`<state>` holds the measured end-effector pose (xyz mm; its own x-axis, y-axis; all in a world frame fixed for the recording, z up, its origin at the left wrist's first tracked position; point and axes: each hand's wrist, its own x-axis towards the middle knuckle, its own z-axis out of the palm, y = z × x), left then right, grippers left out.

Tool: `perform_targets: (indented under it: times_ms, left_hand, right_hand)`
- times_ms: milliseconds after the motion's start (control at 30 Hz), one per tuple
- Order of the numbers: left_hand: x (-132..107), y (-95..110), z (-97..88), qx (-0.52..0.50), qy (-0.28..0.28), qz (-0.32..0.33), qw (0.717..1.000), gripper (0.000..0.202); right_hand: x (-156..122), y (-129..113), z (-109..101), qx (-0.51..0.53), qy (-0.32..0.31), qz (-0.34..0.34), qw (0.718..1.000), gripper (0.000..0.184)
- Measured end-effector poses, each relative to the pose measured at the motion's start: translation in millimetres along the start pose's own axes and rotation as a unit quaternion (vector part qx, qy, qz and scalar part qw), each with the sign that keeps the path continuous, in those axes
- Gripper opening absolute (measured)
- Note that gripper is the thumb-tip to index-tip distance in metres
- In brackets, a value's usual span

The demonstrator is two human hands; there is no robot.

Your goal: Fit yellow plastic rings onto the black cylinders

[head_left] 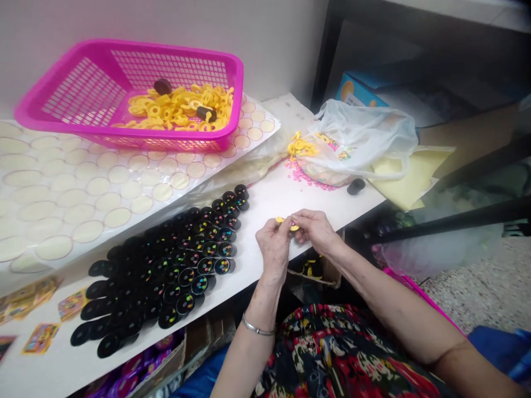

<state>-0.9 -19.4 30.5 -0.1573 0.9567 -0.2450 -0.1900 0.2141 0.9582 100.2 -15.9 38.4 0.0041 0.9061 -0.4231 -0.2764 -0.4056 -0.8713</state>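
Near the table's front edge, my left hand (272, 243) and my right hand (317, 229) meet with fingertips pinched together. Between them is a small yellow plastic piece (280, 220), partly hidden by the fingers. Its visible end looks like the ring-shaped pieces in the basket. A tiny pinkish bit shows at the fingertips, too small to name. Left of my hands stand rows of small black cups (186, 276), upright, with coloured bits inside. A single black cup (355, 187) lies beyond my right hand.
A pink basket (50, 110) of yellow ring pieces (178, 108) rests on sheets of round stickers (99, 185). A clear plastic bag (373, 130), loose yellow pieces (301, 146) and pink beads (307, 177) lie at the back. An open box (332, 281) sits below the edge.
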Motion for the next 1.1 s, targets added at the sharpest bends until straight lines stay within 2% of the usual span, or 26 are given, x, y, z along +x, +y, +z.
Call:
perform_targets:
  times_ms: [200,367,533,633,700,767,867,933,1000,1033,1100]
  left_hand:
    - [8,-2,-1.7,0.008,-0.004,-0.014,1.000,0.031]
    - [10,0,-7.5,0.004,-0.039,-0.024,0.999,0.031]
    - [3,-5,-21.5,0.018,-0.128,0.039,0.991,0.022]
    - [-5,-6,-24.2,0.096,-0.159,0.110,0.976,0.028]
    - [-10,-7,-22.0,0.176,-0.148,0.160,0.960,0.030]
    - [-15,-8,-19.1,0.234,-0.113,0.187,0.947,0.028]
    - [-22,-11,-18.6,0.229,-0.084,0.196,0.950,0.023]
    - [-26,-12,-21.6,0.187,-0.117,0.200,0.954,0.026]
    - [-30,-10,-25.6,0.152,-0.176,0.207,0.950,0.033]
    - [-31,-9,-27.3,0.145,-0.205,0.212,0.945,0.036]
    - [-35,-4,-29.7,0.152,-0.248,0.223,0.930,0.039]
  right_hand:
    - [0,-5,8,-0.009,0.045,0.032,0.998,0.008]
    - [-2,-7,8,0.011,0.002,0.020,1.000,0.009]
    - [-7,-2,5,0.071,-0.004,-0.004,0.997,0.016]
    - [-15,2,9,0.112,0.002,-0.015,0.994,0.021]
    - [-25,4,10,0.122,0.012,-0.023,0.992,0.025]
    - [-35,4,8,0.110,0.004,-0.024,0.994,0.028]
    - [-48,3,-3,0.053,-0.030,-0.008,0.998,0.028]
    - [-51,2,-13,0.020,-0.007,-0.002,1.000,0.031]
    - [-49,2,-20,0.013,0.027,0.001,1.000,0.034]
    - [-48,2,-23,0.020,0.023,0.009,1.000,0.036]
    - [-44,0,-28,0.046,-0.044,0.041,0.997,0.040]
